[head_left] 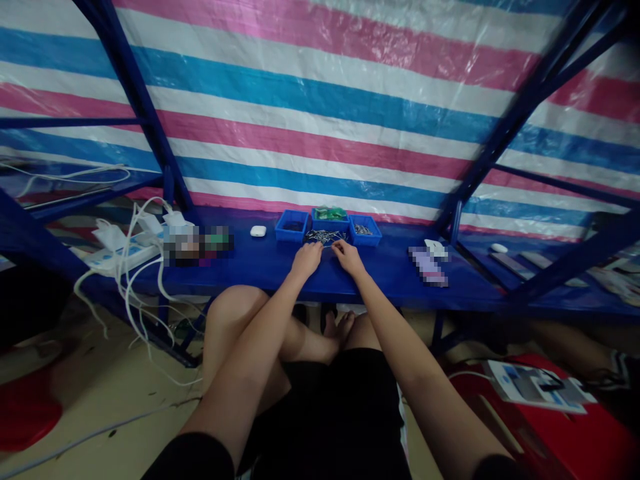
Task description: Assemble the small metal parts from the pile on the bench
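Note:
Both my hands reach out to the blue shelf (pixel 260 263) in front of me. My left hand (pixel 307 257) and my right hand (pixel 347 256) rest with fingers curled at the near edge of a pile of small metal parts (pixel 326 236). Whether the fingers pinch any part is too small to make out. Behind the pile stand three small blue bins: a left bin (pixel 291 225), a middle bin with green pieces (pixel 330 216) and a right bin with metal parts (pixel 365 230).
A white earbud case (pixel 258 231) lies left of the bins. A power strip with white chargers and cables (pixel 125 250) sits at the left. Blue rack posts (pixel 145 113) flank the shelf. A red stool (pixel 550 413) with a white device stands lower right.

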Tool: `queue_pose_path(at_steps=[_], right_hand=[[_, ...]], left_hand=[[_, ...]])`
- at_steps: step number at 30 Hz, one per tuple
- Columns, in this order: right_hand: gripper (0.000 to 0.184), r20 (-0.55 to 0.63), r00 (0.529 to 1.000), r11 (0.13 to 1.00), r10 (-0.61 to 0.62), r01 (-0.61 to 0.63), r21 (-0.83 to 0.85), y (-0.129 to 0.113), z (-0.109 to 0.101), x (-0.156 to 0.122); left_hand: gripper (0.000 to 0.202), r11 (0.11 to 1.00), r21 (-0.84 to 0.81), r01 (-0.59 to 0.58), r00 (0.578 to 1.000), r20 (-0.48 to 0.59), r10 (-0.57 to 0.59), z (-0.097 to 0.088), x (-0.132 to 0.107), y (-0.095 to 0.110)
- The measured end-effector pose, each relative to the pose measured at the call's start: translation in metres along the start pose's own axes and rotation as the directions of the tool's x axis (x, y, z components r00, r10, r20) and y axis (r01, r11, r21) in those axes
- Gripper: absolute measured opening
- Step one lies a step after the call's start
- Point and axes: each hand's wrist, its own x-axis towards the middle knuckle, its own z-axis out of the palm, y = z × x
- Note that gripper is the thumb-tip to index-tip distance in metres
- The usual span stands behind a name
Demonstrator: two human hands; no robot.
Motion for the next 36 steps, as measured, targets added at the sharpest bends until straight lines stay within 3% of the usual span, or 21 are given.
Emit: queue_pose_path(at_steps=[13, 20, 24, 32, 36], right_hand=[[0.023, 0.024, 0.999, 0.997, -0.032, 0.034, -0.067, -0.002, -0.002, -0.001], [0.020, 0.108, 0.991, 0.986, -0.073, 0.089, -0.144, 0.000, 0.000, -0.001], [0.021, 0.162, 0.983, 0.973, -0.083, 0.115, -0.199, -0.001, 0.000, -0.001], [0.024, 0.064, 0.997, 0.998, -0.050, 0.052, -0.044, -0.010, -0.003, -0.004], [0.025, 0.019, 0.998, 0.998, -0.062, 0.061, 0.027, -0.014, -0.005, -0.005]], left_hand=[[0.031, 0.995, -0.091, 0.036, 0.999, -0.010, -0.037, -0.003, -0.001, 0.002], [0.025, 0.949, -0.298, -0.104, 0.992, -0.101, 0.077, -0.004, 0.000, 0.000], [0.021, 0.934, -0.335, -0.121, 0.991, -0.102, 0.092, -0.006, -0.001, 0.001], [0.020, 0.960, -0.276, 0.049, 0.997, -0.048, -0.064, -0.009, -0.002, 0.003], [0.021, 0.972, -0.224, 0.066, 0.998, 0.014, -0.064, -0.010, -0.003, 0.004]])
